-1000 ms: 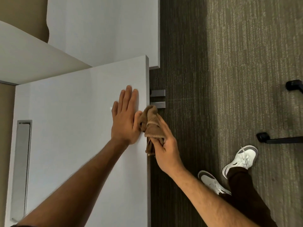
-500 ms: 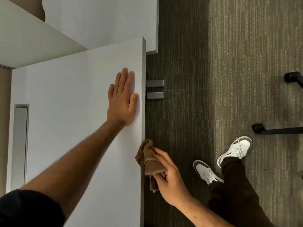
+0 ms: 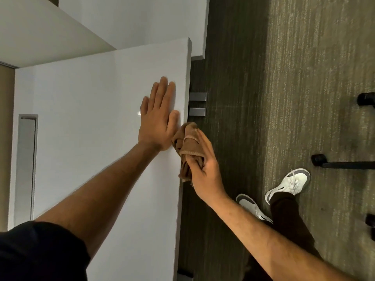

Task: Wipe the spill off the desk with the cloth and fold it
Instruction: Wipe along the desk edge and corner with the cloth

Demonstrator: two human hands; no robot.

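A white desk (image 3: 85,122) fills the left half of the view, its right edge running top to bottom. My left hand (image 3: 158,120) lies flat on the desktop near that edge, fingers spread and holding nothing. My right hand (image 3: 203,169) is closed around a bunched brown cloth (image 3: 187,145) and presses it against the desk's right edge, just right of my left hand's thumb. A small shiny spot (image 3: 139,113) shows on the desktop by my left hand.
A grey recessed slot (image 3: 27,163) runs along the desk's left side. Another white surface (image 3: 125,19) lies beyond the desk. Grey brackets (image 3: 197,104) stick out under the edge. Dark carpet (image 3: 294,78), my white shoes (image 3: 288,183) and black chair legs (image 3: 343,162) are on the right.
My right hand moved the cloth down along the desk edge, then back up beside my left hand. My left hand stayed flat on the desktop.
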